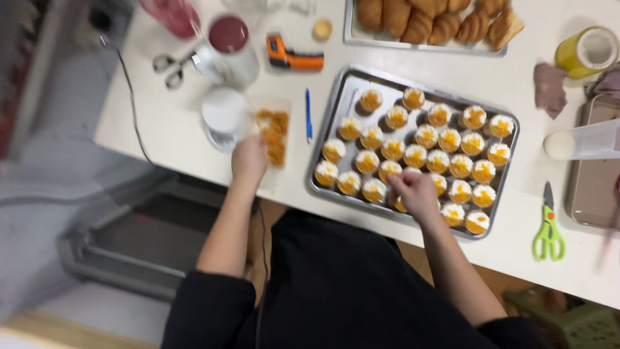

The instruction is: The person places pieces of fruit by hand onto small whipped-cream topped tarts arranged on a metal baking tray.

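- Right hand (416,194): lowered over the near edge of the metal tray (340,103), fingers drawn together at the tip over one small cake (390,169) in the front rows, seemingly pinching something; motion blur hides what, if anything, lies between them.
- Left hand (249,158): resting at the near end of a clear tub of orange pieces (274,134), which sits on the white table (161,129) just left of the tray. Whether the fingers are closed on the tub or only laid against it cannot be told.
- Small cakes: rows of round cream-topped pieces fill the tray, nearly all already bearing an orange topping.
- Step in hand, as judged: topping the cakes one by one, with the front rows being finished.
- Next move, as judged: a light, centred touch so the cream is not dented, and a steady tub.
- Surroundings: a blue pen (308,115) between tub and tray; green scissors (548,226) right of the tray; a tray of croissants (429,22) beyond; an orange handheld thermometer (292,58) near a white jug (227,52).
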